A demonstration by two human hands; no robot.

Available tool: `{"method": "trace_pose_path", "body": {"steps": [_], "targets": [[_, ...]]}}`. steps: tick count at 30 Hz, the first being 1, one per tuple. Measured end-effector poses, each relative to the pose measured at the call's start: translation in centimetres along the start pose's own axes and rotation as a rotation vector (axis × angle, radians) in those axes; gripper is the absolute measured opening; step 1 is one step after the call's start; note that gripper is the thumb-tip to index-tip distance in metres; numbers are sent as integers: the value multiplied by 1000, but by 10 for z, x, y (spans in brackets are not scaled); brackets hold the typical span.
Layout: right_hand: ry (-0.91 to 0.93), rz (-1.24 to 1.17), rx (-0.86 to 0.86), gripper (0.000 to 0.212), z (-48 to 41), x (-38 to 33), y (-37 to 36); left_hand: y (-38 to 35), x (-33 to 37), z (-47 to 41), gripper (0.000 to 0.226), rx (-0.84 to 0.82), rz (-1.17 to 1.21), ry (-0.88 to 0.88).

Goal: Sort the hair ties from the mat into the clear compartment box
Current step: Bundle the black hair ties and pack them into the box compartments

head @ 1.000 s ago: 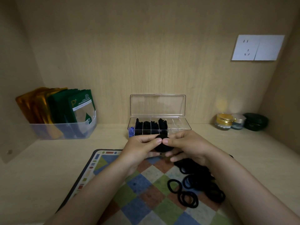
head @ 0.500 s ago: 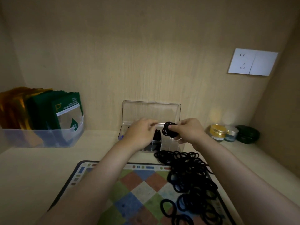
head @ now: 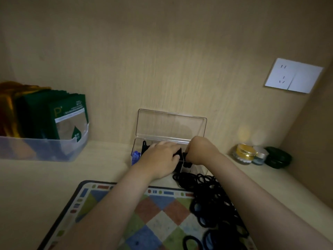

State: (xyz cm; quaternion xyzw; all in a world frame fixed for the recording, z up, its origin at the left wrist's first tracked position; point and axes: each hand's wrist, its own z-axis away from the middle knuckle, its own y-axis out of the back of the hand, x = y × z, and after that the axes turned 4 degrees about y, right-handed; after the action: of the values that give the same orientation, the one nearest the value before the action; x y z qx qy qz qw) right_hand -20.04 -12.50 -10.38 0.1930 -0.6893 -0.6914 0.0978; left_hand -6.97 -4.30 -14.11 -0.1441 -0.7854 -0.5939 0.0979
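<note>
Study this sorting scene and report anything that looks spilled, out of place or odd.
The heap of black hair ties spills past the far edge of the mat onto the wooden shelf, just short of the clear compartment box. Blue pieces sit in the box's left end compartment, the only non-black contents visible.

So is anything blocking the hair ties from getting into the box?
Nothing visible. The lid stands open, and the right hand holds a black bundle right over the clear box, the left hand beside it.
</note>
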Motion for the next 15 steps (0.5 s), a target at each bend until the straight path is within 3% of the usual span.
{"method": "trace_pose_path", "body": {"steps": [3, 6, 7, 9, 11, 15], "targets": [[8, 69, -52, 23, -2, -6, 2, 0, 0, 6, 39, 107, 103, -41], [81, 44, -126, 11, -2, -3, 12, -2, 0, 8, 35, 110, 56, -60], [106, -9, -145, 20, -1, 2, 17, -2, 0, 8, 35, 100, 56, -55], [155, -137, -131, 28, 4, 12, 26, -1, 0, 7, 36, 85, 74, -45], [223, -238, -95, 18, 12, 20, 32, 0, 0, 6, 36, 82, 73, -50], [315, -186, -63, 31, 27, 25, 24, 0, 2, 8, 39, 94, 86, -42]]}}
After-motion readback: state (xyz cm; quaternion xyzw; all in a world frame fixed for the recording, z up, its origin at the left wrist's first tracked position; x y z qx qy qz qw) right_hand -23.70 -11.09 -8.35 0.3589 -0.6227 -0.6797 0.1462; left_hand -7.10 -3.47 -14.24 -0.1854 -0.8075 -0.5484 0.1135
